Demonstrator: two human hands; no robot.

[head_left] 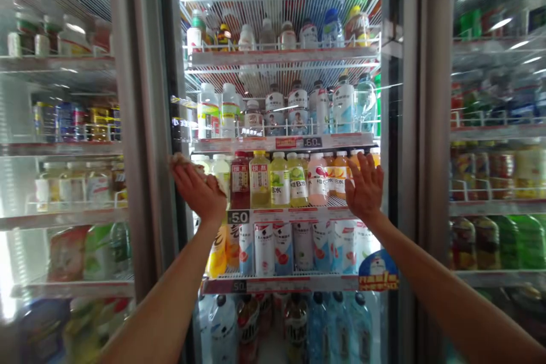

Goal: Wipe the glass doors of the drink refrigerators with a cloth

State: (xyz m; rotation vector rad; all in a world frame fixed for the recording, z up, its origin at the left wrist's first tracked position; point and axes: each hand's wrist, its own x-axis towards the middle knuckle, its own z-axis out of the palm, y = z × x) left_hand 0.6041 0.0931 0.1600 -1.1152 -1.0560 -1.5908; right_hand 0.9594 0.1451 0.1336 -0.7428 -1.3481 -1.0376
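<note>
My left hand (199,192) is closed on a crumpled, light-coloured cloth (182,160). It is at the left side of the middle fridge door, beside the dark inner edge of the frame (147,125). My right hand (365,189) is raised with its fingers spread and holds nothing. It appears flat against the glass on the right, though contact is hard to make out. Behind both hands stands a row of drink bottles, among them a red one (240,179), a yellow one (260,179) and a pink one (318,179).
More shelves of bottles and cartons (282,247) lie above and below that row. A blue round sticker (377,270) is at the lower right, near my right forearm. Stocked fridge sections flank the middle door, beyond a metal frame post (434,125) on the right.
</note>
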